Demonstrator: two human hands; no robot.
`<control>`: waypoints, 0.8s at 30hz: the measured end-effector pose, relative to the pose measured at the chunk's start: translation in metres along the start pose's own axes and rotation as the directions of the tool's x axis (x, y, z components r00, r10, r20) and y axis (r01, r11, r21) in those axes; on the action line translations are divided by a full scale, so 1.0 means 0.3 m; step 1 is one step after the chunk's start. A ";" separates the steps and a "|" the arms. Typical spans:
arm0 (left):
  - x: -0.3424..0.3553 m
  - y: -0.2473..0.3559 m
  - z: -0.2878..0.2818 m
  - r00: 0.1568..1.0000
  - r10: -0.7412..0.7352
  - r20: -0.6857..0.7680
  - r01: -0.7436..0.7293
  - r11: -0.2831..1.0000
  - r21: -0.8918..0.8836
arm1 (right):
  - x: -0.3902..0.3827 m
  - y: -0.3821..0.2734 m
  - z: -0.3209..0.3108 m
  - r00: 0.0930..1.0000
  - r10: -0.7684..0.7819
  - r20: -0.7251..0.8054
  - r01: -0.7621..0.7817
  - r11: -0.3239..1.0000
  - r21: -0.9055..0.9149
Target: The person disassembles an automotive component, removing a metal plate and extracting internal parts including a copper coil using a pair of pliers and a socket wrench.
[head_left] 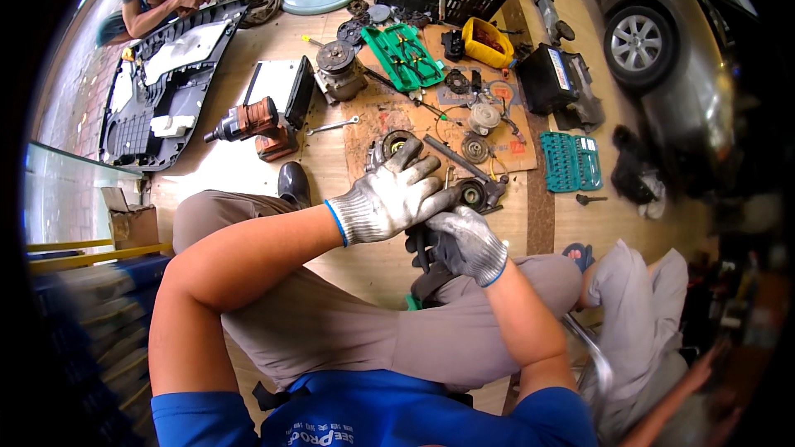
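Observation:
Both my hands wear dirty white knitted gloves with dark, grimy fingers, and they meet above my lap. My left hand (391, 197) reaches across to the right, its fingers stretched and partly apart, one fingertip against my right glove. My right hand (470, 245) is curled below it; a dark shape beside its fingers cannot be told apart from the glove. Just beyond lie a round metal pulley (396, 142), a long-handled hammer (460, 156) and a dark ring-shaped part (472, 193). They rest on a stained cardboard sheet (364, 120).
An orange-black cordless impact wrench (252, 120), a wrench (333, 125) and a compressor-like part (338, 66) lie ahead left. Farther are a green tool case (403, 58), yellow tub (487, 41) and black battery (546, 79). A socket set (571, 162) and car (671, 41) stand right. Other people sit nearby.

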State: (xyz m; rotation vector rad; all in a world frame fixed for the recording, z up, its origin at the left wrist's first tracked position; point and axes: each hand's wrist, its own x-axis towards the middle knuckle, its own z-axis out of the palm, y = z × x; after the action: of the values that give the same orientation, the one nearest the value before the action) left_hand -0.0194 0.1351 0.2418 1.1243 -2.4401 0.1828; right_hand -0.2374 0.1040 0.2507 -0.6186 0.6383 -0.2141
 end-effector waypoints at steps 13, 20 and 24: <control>-0.129 0.023 0.054 0.892 -0.044 0.451 0.066 0.997 -0.034 | 0.045 0.093 0.011 0.942 0.299 -0.150 -0.287 0.953 0.096; -0.134 -0.057 0.077 0.816 -0.170 0.552 0.238 0.970 -0.054 | 0.057 0.054 0.072 0.935 -0.326 -0.137 -0.125 0.059 -0.990; -0.123 -0.065 0.093 0.718 -0.245 0.651 0.376 0.924 -0.066 | 0.050 0.057 0.113 0.967 -0.227 -0.113 -0.178 -0.288 -0.941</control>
State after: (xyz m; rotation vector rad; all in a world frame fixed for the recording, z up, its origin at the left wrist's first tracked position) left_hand 0.0065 0.1394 0.1991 1.6920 -2.6665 -0.6423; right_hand -0.2047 0.1281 0.2545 -2.4256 1.0096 0.3566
